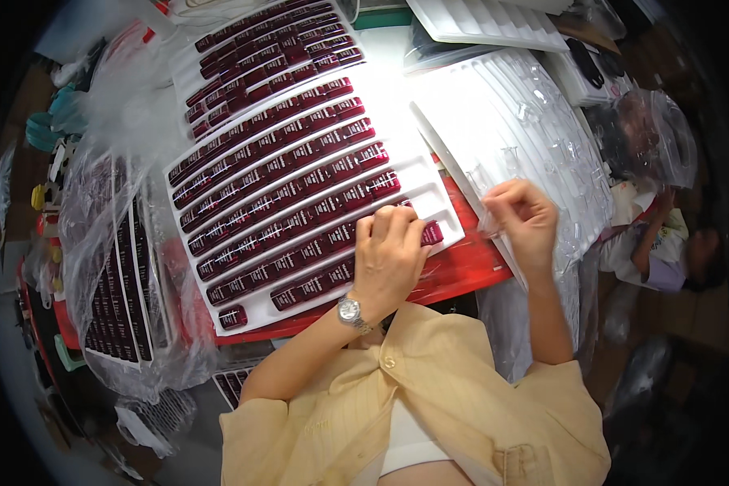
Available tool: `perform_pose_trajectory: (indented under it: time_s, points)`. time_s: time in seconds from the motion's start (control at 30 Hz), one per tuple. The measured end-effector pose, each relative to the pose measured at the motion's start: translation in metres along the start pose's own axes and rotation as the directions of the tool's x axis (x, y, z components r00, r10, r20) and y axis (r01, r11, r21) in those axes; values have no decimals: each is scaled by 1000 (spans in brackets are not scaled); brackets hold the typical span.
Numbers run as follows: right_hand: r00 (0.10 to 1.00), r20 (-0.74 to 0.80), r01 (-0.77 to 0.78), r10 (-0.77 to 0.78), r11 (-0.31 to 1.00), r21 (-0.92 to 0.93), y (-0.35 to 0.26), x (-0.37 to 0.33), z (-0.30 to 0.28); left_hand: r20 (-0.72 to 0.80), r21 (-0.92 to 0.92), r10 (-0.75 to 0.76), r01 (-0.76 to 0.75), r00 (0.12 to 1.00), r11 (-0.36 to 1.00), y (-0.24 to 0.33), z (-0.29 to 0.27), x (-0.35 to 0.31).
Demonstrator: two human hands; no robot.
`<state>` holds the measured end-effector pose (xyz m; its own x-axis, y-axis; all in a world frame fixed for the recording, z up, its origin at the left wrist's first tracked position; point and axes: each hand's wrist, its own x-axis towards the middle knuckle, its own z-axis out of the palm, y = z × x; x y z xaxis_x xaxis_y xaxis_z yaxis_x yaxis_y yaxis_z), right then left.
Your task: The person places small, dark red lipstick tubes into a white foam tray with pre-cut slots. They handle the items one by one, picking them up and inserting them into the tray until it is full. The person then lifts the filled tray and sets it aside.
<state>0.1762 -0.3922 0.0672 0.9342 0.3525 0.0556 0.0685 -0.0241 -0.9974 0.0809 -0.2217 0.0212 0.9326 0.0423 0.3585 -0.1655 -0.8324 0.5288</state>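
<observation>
A white ribbed tray (pixel 449 212) lies before me, its rows filled with small dark red bottles (pixel 279 194) bearing pale print. My left hand (pixel 390 251), with a watch at the wrist, bends its fingers over the right end of the nearest rows. They close on a dark red bottle (pixel 432 233), partly hidden by the hand. To the right of the tray, my right hand (pixel 526 219) is raised in a pinch. A small clear plastic piece (pixel 487 224) shows at its fingertips; its exact kind is hard to make out.
Behind stands another tray of dark red bottles (pixel 271 61). A white tray with clear pieces (pixel 522 130) lies right, beside the red tabletop (pixel 462 271). Bagged trays (pixel 125 267) stand left. Another person (pixel 664 247) is at the far right.
</observation>
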Motion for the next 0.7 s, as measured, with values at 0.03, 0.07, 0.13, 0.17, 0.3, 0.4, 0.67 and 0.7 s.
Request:
perform_pose_trajectory:
  time_s: [0.03,0.07,0.13,0.17,0.3,0.4,0.67,0.7]
  points:
    - [1000,-19,7,-5,996,85,17,-6,10,-7,-57,-38,38,999,998,-3,-1,-4]
    - [996,-87,24,-16,995,97,24,-9,21,-13,-114,-83,80,996,990,-4,0,-7]
    - [975,-220,58,-31,991,117,36,-13,38,-35,-184,-92,84,995,979,-3,0,-8]
    - [970,-200,138,-136,990,-5,47,-17,39,-40,-210,-104,93,994,973,0,0,-6]
    - [939,180,344,-294,815,-465,31,-23,28,-99,-168,-82,64,992,984,0,4,-5]
    - [893,228,404,-388,469,-785,4,12,1,-81,20,14,-12,997,1000,-1,13,-8]
    - [929,220,358,-297,579,-732,19,41,-12,1,267,-99,95,995,959,-20,-13,14]
    - [969,81,235,-234,764,-601,12,38,-5,-18,241,-82,84,996,967,-20,-12,15]
